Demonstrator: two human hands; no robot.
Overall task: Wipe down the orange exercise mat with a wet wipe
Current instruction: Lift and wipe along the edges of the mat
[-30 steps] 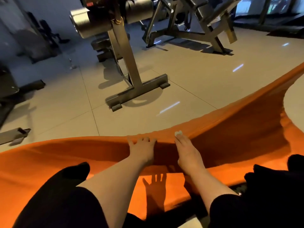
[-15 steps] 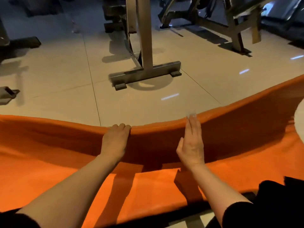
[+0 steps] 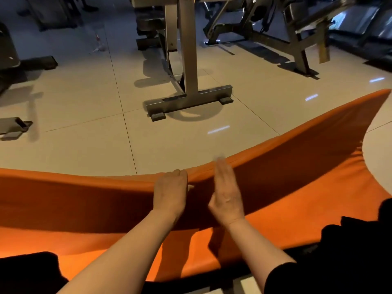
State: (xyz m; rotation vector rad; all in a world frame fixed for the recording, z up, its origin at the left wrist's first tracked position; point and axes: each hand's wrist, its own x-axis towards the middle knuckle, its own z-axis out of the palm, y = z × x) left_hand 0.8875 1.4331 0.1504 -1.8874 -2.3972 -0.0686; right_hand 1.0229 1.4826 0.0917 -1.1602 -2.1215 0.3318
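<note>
Fingers (image 3: 177, 174) of the left hand (image 3: 169, 192) curl over the raised far edge of the orange mat (image 3: 74, 200) and grip it. Just beside it, the right hand (image 3: 226, 192) lies against the mat with fingers straight and pressed together, their tips blurred at the edge. Beyond the mat, a metal stand (image 3: 188, 98) sits on the tiled floor (image 3: 84, 98).

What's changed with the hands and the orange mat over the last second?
The right hand slid left along the orange mat's raised far edge, closing on the left hand, fingers straight; the wet wipe at its fingertips is now only a blur. The left hand keeps its grip on that edge, and the mat stays lifted.
</note>
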